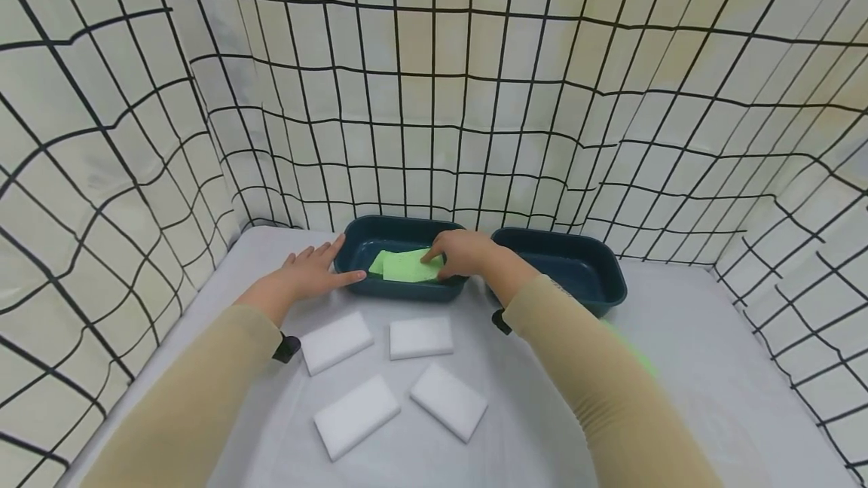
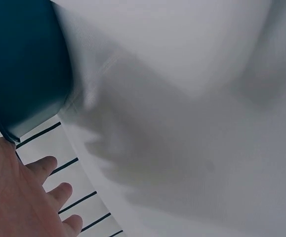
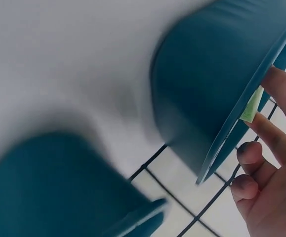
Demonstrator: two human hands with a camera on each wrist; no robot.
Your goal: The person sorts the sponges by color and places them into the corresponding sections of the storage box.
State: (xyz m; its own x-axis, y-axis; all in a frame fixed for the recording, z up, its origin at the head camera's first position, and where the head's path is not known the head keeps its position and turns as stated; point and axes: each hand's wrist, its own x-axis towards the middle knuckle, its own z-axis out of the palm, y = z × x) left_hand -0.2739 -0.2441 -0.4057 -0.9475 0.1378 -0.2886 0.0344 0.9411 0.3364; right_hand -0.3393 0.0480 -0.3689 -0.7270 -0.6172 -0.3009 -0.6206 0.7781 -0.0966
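Two dark teal plastic tubs stand side by side at the back of the table. Inside the left tub (image 1: 400, 291) lies a light green folded cloth (image 1: 410, 266), flat-looking with a second green corner showing under it. My right hand (image 1: 464, 253) reaches over that tub's right end and pinches the green cloth by its right side, between thumb and forefinger; its green corner (image 3: 252, 104) shows at the rim in the right wrist view. With spread, fairly straight fingers, my left hand (image 1: 307, 273) touches the left tub's left end, thumb along the front rim.
The right tub (image 1: 570, 266) is partly behind my right forearm. Several white rectangular pads (image 1: 420, 337) lie on the white-covered table (image 1: 271, 428) in front. Another green piece (image 1: 631, 345) peeks out beyond the right sleeve. A black wire grid (image 1: 434, 77) encloses the back and sides.
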